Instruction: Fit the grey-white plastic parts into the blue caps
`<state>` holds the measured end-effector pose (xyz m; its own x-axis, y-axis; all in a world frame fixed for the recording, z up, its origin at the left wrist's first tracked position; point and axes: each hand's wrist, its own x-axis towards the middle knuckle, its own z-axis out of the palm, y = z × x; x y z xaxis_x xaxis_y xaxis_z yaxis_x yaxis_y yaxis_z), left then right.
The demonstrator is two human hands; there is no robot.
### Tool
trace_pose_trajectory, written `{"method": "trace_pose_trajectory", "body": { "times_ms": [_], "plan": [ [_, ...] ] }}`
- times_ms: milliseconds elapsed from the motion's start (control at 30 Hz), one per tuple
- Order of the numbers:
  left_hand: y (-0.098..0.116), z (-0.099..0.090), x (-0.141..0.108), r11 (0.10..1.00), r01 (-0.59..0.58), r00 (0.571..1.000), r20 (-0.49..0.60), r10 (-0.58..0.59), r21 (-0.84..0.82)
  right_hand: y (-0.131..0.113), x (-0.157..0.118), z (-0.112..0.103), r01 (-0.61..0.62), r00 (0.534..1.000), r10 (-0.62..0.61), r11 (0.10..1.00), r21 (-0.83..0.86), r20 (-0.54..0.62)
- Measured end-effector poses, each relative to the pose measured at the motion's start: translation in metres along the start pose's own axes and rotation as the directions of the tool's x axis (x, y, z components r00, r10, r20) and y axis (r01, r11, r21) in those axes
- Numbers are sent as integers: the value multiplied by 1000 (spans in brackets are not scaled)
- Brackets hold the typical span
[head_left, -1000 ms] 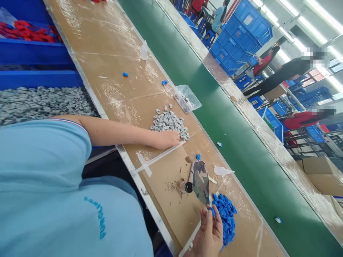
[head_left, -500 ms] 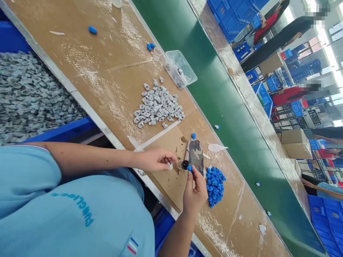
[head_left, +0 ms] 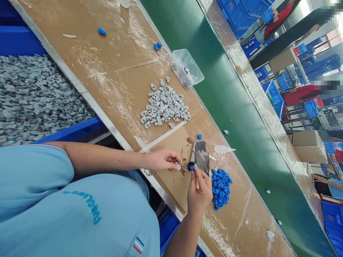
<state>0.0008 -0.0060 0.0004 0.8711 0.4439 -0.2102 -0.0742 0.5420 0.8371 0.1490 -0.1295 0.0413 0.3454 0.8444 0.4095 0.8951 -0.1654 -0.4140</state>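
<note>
My left hand (head_left: 164, 159) pinches a small whitish-grey hollow piece (head_left: 178, 166) between thumb and fingertips. Facing it, my right hand (head_left: 199, 191) grips a small blue piece (head_left: 192, 168), partly hidden by the fingers. That blue piece is at the black round top (head_left: 190, 165) of a small clear container, apparently touching it. Beside the container lies a camouflage-patterned flat case (head_left: 200, 157). A heap of blue pieces (head_left: 221, 188) is just right of my right hand. Farther up the table spreads a pile of whitish-grey pieces (head_left: 164, 105).
A clear plastic tub (head_left: 187, 67) stands at the table edge by the green conveyor belt (head_left: 222, 103). A blue bin (head_left: 61, 131) full of grey pieces sits at the left. Cardboard (head_left: 174, 178) covers the work spot. People and blue crates (head_left: 241, 18) are across the belt.
The whole view has shifted slightly, moving the scene rightward. My right hand has brought the blue piece closer against the black top. My left hand keeps its pinch on the grey piece.
</note>
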Motion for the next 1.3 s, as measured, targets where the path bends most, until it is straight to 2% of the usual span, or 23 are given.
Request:
{"method": "trace_pose_trajectory", "body": {
  "times_ms": [133, 233, 367, 433, 600, 733, 833, 933, 1067, 1167, 1300],
  "plan": [
    [-4, -1, 1, 1000, -3, 1000, -21, 3, -31, 3, -1, 2, -48, 999, 48, 999, 9, -22],
    [-6, -2, 0, 998, -11, 999, -35, 9, -65, 1, -4, 3, -158, 986, 163, 982, 106, -41],
    [-6, -2, -1, 996, 6, 1000, -29, -8, -90, -14, -13, 4, -381, 915, 404, 849, 366, 16],
    [-5, -1, -1, 996, 20, 1000, -17, -21, -93, -23, -17, 6, -426, 893, 445, 793, 435, 64],
    [-8, -2, 0, 997, 25, 1000, 20, -23, -69, -31, -22, 16, -437, 895, 424, 778, 452, 136],
    [-9, -1, -1, 999, -14, 999, 28, 15, -46, -28, -24, 20, -408, 910, 394, 799, 441, 129],
    [-9, -2, -2, 997, -70, 997, 43, 70, -16, -25, -23, 15, -361, 932, 336, 835, 415, 135],
    [-9, -3, -4, 991, -117, 990, 87, 111, 69, -21, -18, 5, -277, 957, 215, 877, 392, 196],
    [-11, -5, -5, 987, -102, 984, 157, 83, 121, -16, -9, -6, -236, 944, 118, 895, 379, 310],
    [-12, -4, -4, 998, -54, 987, 154, 48, 31, -15, -9, -6, -290, 923, 143, 869, 402, 358],
    [-10, -3, -4, 998, -21, 994, 109, 26, -54, -19, -19, 7, -363, 928, 277, 815, 452, 248]
  ]
}}
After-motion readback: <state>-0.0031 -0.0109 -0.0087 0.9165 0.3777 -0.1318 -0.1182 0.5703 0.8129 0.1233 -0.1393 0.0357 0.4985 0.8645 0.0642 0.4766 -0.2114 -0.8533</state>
